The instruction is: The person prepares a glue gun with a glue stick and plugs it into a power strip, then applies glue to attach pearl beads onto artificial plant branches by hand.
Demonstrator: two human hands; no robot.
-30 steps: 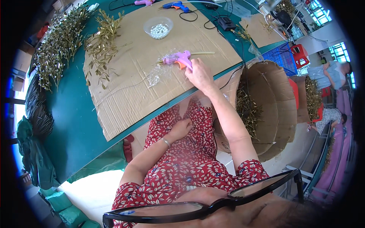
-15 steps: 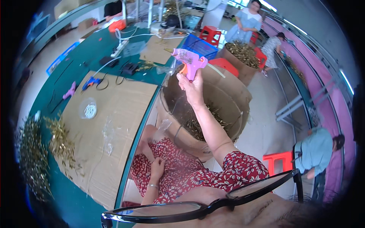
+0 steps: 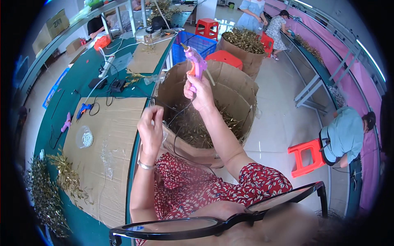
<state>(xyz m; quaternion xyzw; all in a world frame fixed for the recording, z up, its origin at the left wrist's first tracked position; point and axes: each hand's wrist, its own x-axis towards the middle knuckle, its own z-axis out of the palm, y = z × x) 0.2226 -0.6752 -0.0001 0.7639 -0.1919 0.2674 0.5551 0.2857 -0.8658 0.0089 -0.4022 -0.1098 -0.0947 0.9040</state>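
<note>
Raised over a large cardboard drum, my right hand (image 3: 200,91) is closed round the handle of a pink hot glue gun (image 3: 195,59) with an orange trigger. Its nozzle points up and to the left, and a pale glue stick (image 3: 210,77) sticks out behind. A dark cord (image 3: 177,133) hangs from the gun and loops in front of the drum (image 3: 242,88). My left hand (image 3: 151,129) is up by the table's edge, fingertips pinched together close to a stretch of cord. Whatever is between those fingertips, if anything, cannot be made out.
On the green table (image 3: 53,106) lie a cardboard sheet (image 3: 115,127), a bowl of white beads (image 3: 85,138), a blue glue gun (image 3: 84,110), another pink one (image 3: 66,122) and gold sprigs (image 3: 67,176). Red stools (image 3: 305,158) and a blue crate (image 3: 205,47) stand around; several people work nearby.
My left hand has risen from my lap to the table edge, its fingers pinched. The glue gun in my right hand has tilted more upright. The view has shifted.
</note>
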